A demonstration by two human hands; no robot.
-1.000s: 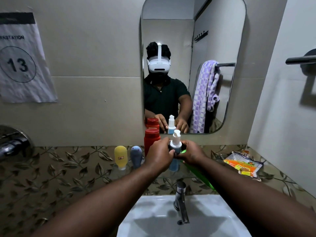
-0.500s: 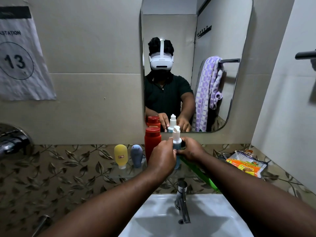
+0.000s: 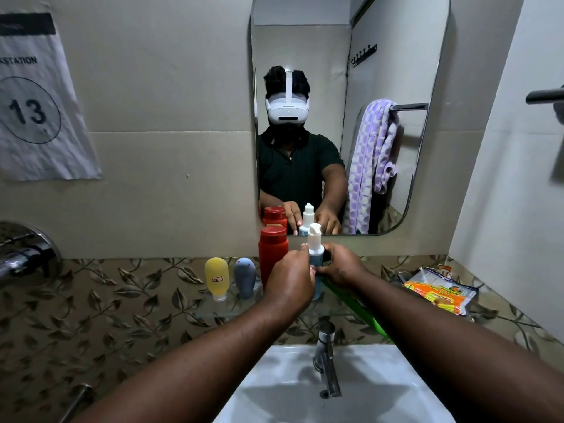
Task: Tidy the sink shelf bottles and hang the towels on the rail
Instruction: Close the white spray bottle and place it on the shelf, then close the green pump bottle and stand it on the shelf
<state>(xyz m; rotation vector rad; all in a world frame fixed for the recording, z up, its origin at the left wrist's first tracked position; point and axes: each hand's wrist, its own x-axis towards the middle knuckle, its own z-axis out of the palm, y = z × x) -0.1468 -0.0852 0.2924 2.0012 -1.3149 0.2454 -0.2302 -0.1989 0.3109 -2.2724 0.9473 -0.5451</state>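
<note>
Hands close round the pump bottle (image 3: 315, 251): left hand (image 3: 291, 279) and right hand (image 3: 341, 265) each keep a closed grip on its blue body. Since a second ago it has come down from mid-air to about shelf level, just right of the red bottle (image 3: 272, 254); whether its base touches the shelf (image 3: 213, 309) I cannot tell. Yellow bottle (image 3: 216, 277) and grey bottle (image 3: 245, 276) stand left. Placing looks nearly done. Towel (image 3: 370, 166) shows only in the mirror, over a rail. Wall paper (image 3: 33, 102) reads "13" and "KSTATION"; the packet (image 3: 439, 293) print is unreadable.
</note>
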